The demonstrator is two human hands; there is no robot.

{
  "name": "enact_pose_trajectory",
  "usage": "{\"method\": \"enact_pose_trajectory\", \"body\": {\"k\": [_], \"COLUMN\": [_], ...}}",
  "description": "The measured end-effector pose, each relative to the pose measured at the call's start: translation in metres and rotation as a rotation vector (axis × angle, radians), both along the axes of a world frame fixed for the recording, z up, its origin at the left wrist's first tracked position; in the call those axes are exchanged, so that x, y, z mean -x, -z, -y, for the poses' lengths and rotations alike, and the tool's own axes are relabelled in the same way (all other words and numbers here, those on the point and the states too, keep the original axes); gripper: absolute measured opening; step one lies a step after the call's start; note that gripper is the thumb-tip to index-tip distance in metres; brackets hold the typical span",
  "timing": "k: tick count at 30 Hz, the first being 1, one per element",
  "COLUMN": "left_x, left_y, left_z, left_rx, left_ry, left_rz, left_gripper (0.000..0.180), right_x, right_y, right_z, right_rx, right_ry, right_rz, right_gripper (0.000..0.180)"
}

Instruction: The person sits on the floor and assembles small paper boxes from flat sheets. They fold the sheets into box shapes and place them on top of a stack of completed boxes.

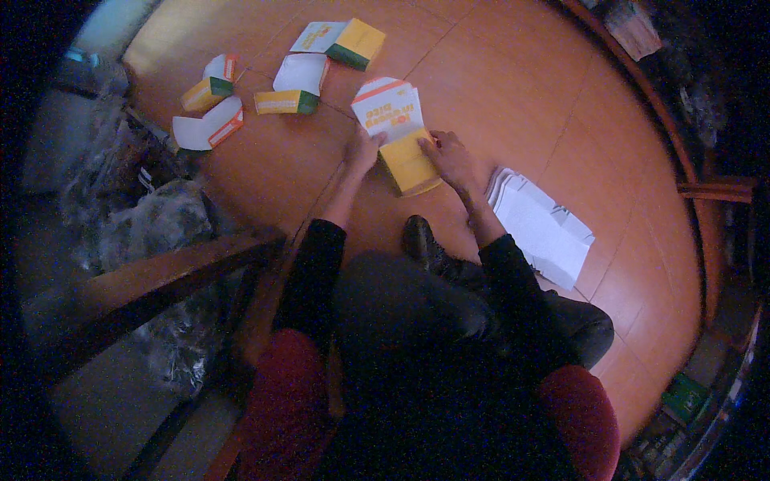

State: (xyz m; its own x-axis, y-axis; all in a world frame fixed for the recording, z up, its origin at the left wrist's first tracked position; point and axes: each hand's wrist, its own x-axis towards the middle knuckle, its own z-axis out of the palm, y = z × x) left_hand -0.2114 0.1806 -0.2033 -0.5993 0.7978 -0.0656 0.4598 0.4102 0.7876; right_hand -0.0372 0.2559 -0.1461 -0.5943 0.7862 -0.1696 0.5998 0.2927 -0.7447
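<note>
A yellow and white cardboard food box (409,164) is held in front of me, its white lid with orange lettering tilted up and away. My left hand (367,151) grips its left side, thumb on the edge near the fold. Closed on the right side is my right hand (451,160), the thumb pressing at the yellow panel's edge. Beyond, to the left, several folded boxes with open lids lie on the floor: a white and yellow box (361,42), a white-lidded box (301,74) and a smaller box (210,127) among them. Flat white carton blanks (539,224) are stacked right of my right forearm.
Everything rests on a reddish tiled floor (513,104). Clear plastic bags (164,224) and a curved wooden armrest (160,280) are at the left. A dark shoe (421,240) sits just below the box. A curved wooden edge (642,104) bounds the right side.
</note>
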Motion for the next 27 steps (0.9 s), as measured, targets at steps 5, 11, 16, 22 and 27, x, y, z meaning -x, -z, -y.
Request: {"method": "enact_pose_trajectory", "body": {"k": [5, 11, 16, 22, 27], "left_x": [-0.009, 0.001, 0.031, 0.132, 0.069], "left_y": [-0.027, -0.012, -0.059, -0.074, -0.148], "left_z": [-0.012, 0.000, -0.005, 0.024, 0.053], "left_rx": [0.302, 0.380, 0.212, 0.598, 0.314], "left_ry": [0.004, -0.004, -0.049, 0.014, 0.292], "left_rz": [-0.234, -0.001, -1.152, -0.957, 0.033], "left_gripper": [0.041, 0.042, 0.038, 0.025, 0.021], "right_x": [0.000, 0.025, 0.023, 0.034, 0.026], "right_y": [0.045, 0.036, 0.040, 0.036, 0.033], "right_z": [0.011, 0.041, 0.037, 0.047, 0.042], "right_rx": [-0.118, -0.774, -0.742, -0.741, -0.457], "right_ry": [0.205, -0.240, -0.252, -0.302, -0.136], "right_rz": [0.240, 0.247, 0.228, 0.284, -0.066], "right_gripper": [0.052, 0.045, 0.039, 0.044, 0.070]}}
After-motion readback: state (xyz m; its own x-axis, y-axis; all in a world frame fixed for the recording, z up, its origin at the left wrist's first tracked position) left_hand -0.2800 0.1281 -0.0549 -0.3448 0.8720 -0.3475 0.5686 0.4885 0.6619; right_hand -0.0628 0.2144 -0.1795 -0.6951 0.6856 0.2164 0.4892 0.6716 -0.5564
